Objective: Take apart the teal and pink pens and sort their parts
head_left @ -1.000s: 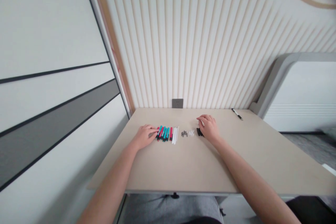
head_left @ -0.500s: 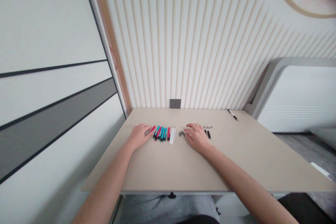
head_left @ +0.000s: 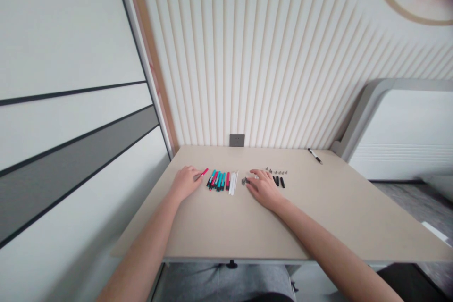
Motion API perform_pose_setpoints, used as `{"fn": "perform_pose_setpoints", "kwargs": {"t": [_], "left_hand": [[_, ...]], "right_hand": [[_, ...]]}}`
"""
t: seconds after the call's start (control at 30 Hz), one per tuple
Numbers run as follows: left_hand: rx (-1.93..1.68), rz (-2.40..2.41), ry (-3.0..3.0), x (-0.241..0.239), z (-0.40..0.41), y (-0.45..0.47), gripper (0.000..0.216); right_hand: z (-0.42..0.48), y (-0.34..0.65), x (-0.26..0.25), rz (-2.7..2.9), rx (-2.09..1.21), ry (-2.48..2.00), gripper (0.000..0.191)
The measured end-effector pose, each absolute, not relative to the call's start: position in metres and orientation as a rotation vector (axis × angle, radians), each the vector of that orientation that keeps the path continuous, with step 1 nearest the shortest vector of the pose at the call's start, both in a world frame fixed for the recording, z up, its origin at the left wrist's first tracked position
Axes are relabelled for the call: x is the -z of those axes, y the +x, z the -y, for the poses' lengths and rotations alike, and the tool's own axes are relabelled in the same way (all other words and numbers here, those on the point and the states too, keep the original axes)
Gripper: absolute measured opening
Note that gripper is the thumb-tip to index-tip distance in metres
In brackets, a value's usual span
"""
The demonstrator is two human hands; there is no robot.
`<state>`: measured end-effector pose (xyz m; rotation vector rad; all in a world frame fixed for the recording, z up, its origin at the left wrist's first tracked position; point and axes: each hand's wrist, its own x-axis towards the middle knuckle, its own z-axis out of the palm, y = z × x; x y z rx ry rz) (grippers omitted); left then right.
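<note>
Head-cam view, so everything's pretty small, but here's what I can make out. Closest in, the left hand [head_left: 184,183] has its fingers closed on the end of a slim pink marker [head_left: 202,173], which angles off on its own, so picking that up looks like the step in hand. The right hand [head_left: 264,189] sits well apart from it, fingers curled down at some little dark grey plastic bits [head_left: 244,180]. Honestly can't tell if it's gripping one or just touching them. Those bits are tiny, so they'd want a careful fingertip pinch.

Between the hands is a tidy row of teal and pink markers [head_left: 219,180], with white sticks [head_left: 232,182] at its end. Just past the right hand are short black pieces [head_left: 278,181], then a line of small grey pegs [head_left: 276,171]. It's all on a beige counter [head_left: 318,226], with a black-and-silver pen [head_left: 314,155] near the far edge and a grey wall socket [head_left: 237,140] beyond.
</note>
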<state>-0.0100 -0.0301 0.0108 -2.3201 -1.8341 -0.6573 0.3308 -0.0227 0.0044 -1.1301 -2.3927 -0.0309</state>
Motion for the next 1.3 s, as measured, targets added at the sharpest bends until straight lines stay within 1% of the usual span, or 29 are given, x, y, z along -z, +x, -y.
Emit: {"fn": "perform_pose_setpoints", "kwargs": {"t": [0.23,0.37,0.47,0.63,0.7,0.8,0.93,1.03,1.2,1.3], "left_hand": [[0.626,1.876,-2.343,-0.011,0.031,-0.010,0.025],[0.720,1.925,-2.396,-0.012,0.030,-0.011,0.027],[0.978,1.931,-2.408,-0.015,0.030,-0.006,0.030],[1.611,2.009,-2.480,-0.023,0.034,0.015,0.035],[1.747,2.004,-2.538,-0.025,0.036,0.023,0.035],[1.825,1.986,-2.612,-0.025,0.038,0.030,0.036],[1.828,2.018,-2.655,-0.022,0.038,0.031,0.035],[1.727,1.970,-2.685,-0.019,0.038,0.029,0.033],[1.211,1.701,-2.712,-0.019,0.039,0.030,0.030],[0.969,1.520,-2.715,-0.022,0.041,0.032,0.028]], "right_hand": [[0.014,0.344,-0.003,2.316,0.071,-1.223,0.026],[0.005,0.356,-0.002,2.245,0.057,-1.308,0.026],[0.002,0.361,-0.002,2.236,0.032,-1.337,0.024],[0.007,0.358,-0.004,2.288,0.008,-1.271,0.024],[0.009,0.356,-0.005,2.316,0.003,-1.237,0.023],[0.009,0.356,-0.005,2.340,-0.003,-1.215,0.022],[0.008,0.357,-0.004,2.348,-0.007,-1.204,0.020],[0.006,0.357,-0.002,2.353,-0.009,-1.198,0.018],[0.005,0.357,-0.002,2.359,-0.027,-1.198,0.017],[0.005,0.357,-0.004,2.350,-0.056,-1.180,0.015]]}}
